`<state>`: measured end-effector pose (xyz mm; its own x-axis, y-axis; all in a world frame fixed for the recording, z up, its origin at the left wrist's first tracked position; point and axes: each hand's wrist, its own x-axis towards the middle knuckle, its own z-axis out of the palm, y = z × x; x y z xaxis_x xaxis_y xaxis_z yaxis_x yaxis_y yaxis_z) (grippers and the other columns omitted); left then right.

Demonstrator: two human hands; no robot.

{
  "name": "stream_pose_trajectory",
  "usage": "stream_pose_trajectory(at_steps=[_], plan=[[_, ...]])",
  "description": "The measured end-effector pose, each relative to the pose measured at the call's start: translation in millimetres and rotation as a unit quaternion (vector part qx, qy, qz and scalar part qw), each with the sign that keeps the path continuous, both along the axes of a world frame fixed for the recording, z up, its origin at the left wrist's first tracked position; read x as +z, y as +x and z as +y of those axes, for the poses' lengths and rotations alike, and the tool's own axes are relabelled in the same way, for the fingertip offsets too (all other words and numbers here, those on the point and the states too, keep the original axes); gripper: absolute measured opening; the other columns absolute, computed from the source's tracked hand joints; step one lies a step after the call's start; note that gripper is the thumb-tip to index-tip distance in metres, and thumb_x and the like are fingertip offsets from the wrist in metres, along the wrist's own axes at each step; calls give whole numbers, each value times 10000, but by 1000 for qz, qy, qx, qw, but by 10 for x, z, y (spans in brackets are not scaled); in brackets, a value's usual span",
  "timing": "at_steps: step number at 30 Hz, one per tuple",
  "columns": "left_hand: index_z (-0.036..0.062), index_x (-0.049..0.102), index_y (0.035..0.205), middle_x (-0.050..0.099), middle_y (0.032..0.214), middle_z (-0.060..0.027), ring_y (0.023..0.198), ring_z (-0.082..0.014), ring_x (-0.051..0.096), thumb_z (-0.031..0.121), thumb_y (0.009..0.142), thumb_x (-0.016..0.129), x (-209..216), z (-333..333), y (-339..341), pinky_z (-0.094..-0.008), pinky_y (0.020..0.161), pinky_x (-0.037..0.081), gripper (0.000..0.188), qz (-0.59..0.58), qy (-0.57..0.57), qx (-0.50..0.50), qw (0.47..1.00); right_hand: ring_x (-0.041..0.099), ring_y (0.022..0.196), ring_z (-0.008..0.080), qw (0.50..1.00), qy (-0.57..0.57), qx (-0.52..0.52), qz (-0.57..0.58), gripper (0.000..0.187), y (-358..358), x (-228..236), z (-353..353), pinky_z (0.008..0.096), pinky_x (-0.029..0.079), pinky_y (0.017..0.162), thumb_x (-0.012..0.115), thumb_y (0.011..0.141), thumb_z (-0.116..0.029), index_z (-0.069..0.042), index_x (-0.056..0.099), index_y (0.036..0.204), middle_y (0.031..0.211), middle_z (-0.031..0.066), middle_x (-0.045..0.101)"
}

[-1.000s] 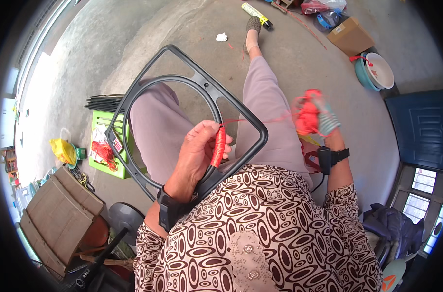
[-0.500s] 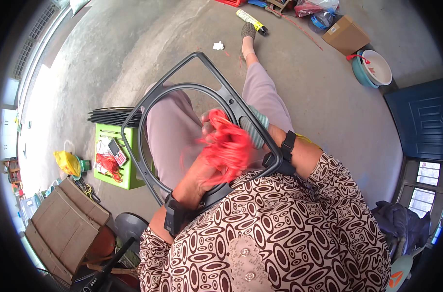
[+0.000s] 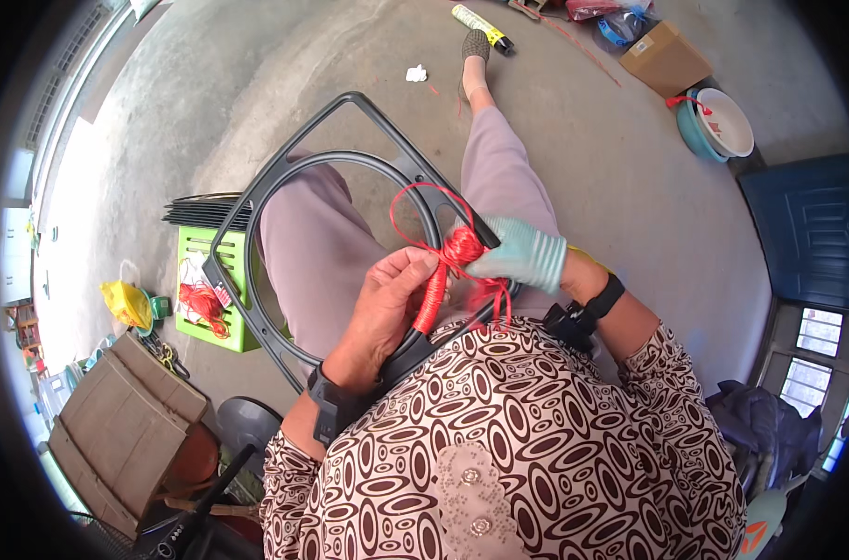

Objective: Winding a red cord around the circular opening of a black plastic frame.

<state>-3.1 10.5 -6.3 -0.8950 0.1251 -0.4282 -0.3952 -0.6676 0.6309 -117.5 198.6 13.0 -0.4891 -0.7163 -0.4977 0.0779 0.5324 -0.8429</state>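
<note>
A black frame (image 3: 413, 154) with a round ring inside its angular border lies across my lap. Red cord is wound closely in a band (image 3: 432, 306) around the near right part of the ring. My bare left hand (image 3: 382, 303) is closed at the ring, thumb and finger pinching the wound cord. My right hand (image 3: 525, 252), in a pale green glove, holds a bundle of red cord (image 3: 463, 245) just right of the ring. A loose loop of cord rises above the bundle, and strands hang below it. The right fingertips are partly hidden by the cord.
Left of my legs stands a green stool (image 3: 221, 333) with more red cord (image 3: 202, 308) on it. Dark stacked frames (image 3: 200, 210) are behind that. A wooden board (image 3: 121, 420) lies lower left. Far right are a cardboard box (image 3: 665, 62), basins (image 3: 728, 126) and a spray can (image 3: 480, 28).
The red bundle, blurred in front of both hands before, is now smaller-looking at the right hand. The left hand has settled on the ring, and the wound band shows.
</note>
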Motion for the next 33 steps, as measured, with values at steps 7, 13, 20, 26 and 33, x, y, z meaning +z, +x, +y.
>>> stream_pose_trajectory(at_steps=[7, 13, 20, 26, 33], plan=[[35, 549, 919, 640, 791, -106, 636, -152, 629, 231, 907, 567, 14, -99, -9, -263, 566, 534, 196, -3, 45, -4, 999, 549, 674, 76, 935, -83, -292, -184, 373, -44, 29, 788, 195, 456, 602, 604, 865, -331, -27, 570, 1079, 786, 1, 575], [42, 531, 950, 642, 786, -112, 623, -168, 630, 263, 914, 557, 46, -71, -28, -266, 552, 535, 225, -16, 16, -10, 1000, 546, 633, 104, 884, -158, -385, -213, 386, -336, -492, 1470, 245, 487, 546, 630, 847, -362, -75, 535, 1086, 888, 55, 590], [56, 536, 917, 641, 766, -127, 605, -181, 626, 242, 910, 555, 73, -99, -60, -284, 554, 537, 187, -14, 28, 5, 1000, 594, 671, 181, 929, -17, -335, 154, 430, -439, -373, 740, 285, 499, 646, 635, 824, -362, -32, 559, 1089, 826, 37, 609], [38, 535, 906, 638, 777, -124, 633, -184, 630, 193, 903, 552, 124, -76, -75, -291, 577, 542, 156, -39, 42, -36, 998, 607, 792, 154, 903, -182, -310, 236, 328, -532, -451, -268, 292, 503, 712, 617, 844, -222, -8, 580, 1090, 961, 56, 640], [12, 556, 1025, 646, 829, -124, 653, -189, 640, 177, 880, 605, 47, 13, -39, -279, 580, 551, 225, -61, 105, -72, 990, 624, 900, 227, 814, -380, -158, -411, 307, -126, -191, -673, 322, 533, 776, 559, 897, -180, 7, 549, 1140, 1001, 143, 636]])
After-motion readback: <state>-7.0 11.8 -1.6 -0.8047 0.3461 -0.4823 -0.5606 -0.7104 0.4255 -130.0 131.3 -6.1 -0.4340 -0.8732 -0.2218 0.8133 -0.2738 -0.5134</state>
